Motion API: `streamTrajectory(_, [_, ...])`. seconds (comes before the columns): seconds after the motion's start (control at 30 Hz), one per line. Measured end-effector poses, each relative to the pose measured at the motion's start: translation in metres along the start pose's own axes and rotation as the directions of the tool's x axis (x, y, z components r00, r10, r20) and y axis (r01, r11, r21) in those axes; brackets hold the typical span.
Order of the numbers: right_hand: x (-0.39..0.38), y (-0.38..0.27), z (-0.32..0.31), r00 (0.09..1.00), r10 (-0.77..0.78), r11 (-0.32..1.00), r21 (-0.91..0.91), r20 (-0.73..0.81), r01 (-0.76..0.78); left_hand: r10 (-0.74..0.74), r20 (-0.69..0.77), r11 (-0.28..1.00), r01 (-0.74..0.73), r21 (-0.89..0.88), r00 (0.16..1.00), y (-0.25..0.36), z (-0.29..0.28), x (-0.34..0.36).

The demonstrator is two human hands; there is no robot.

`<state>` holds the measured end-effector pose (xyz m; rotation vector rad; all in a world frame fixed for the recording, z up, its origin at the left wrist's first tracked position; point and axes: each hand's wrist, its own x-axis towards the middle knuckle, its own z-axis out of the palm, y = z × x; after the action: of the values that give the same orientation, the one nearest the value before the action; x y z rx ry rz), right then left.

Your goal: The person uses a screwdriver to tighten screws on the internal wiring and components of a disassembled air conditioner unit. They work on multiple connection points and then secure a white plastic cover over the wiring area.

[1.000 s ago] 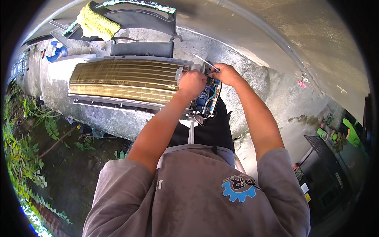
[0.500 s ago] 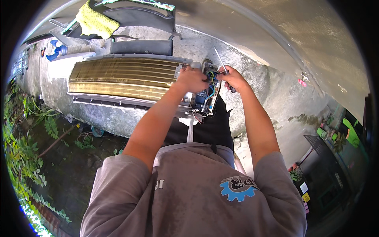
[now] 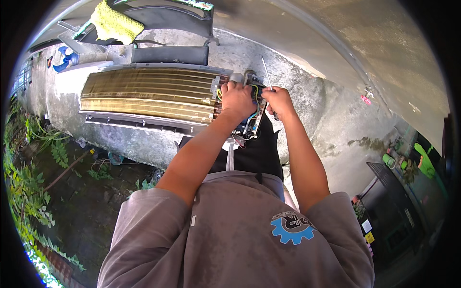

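An air-conditioner indoor unit (image 3: 144, 86) with gold fins lies across the concrete ledge, near my dark-clad lap. Its right end has an exposed circuit board (image 3: 248, 126) and coloured wires (image 3: 257, 92). My left hand (image 3: 236, 100) is on that end, fingers bent down among the wires beside a rounded grey part (image 3: 236, 77); what they grip is hidden. Just right of it, my right hand (image 3: 279, 102) is closed round a screwdriver (image 3: 267, 72), whose long metal shaft points up and slightly left, away from me.
A black chair (image 3: 170, 19) draped with a yellow cloth (image 3: 115, 21) stands behind the unit. A white panel (image 3: 72, 79) and blue fan blade (image 3: 65, 60) lie left. The concrete ledge (image 3: 302, 101) meets a wall; plants (image 3: 31, 182) grow below left.
The screwdriver has swung from a slant to more upright. My right hand has moved a little right and down. My left hand has shifted slightly right, fingers over the wired end.
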<state>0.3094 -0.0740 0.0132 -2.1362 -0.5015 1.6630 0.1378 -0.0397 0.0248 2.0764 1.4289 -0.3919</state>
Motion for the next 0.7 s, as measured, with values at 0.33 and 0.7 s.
streamTrajectory(0.33, [0.011,-0.019,0.014,0.973,-0.228,0.739,-0.644,0.040,0.199,0.199,0.322,0.977,-0.160,-0.143,0.926,-0.036,-0.032,0.012])
streamTrajectory(0.7, [0.027,-0.028,0.020,0.961,-0.277,0.555,-0.820,-0.021,0.143,0.159,0.164,0.987,-0.152,-0.057,0.973,-0.021,-0.016,-0.004])
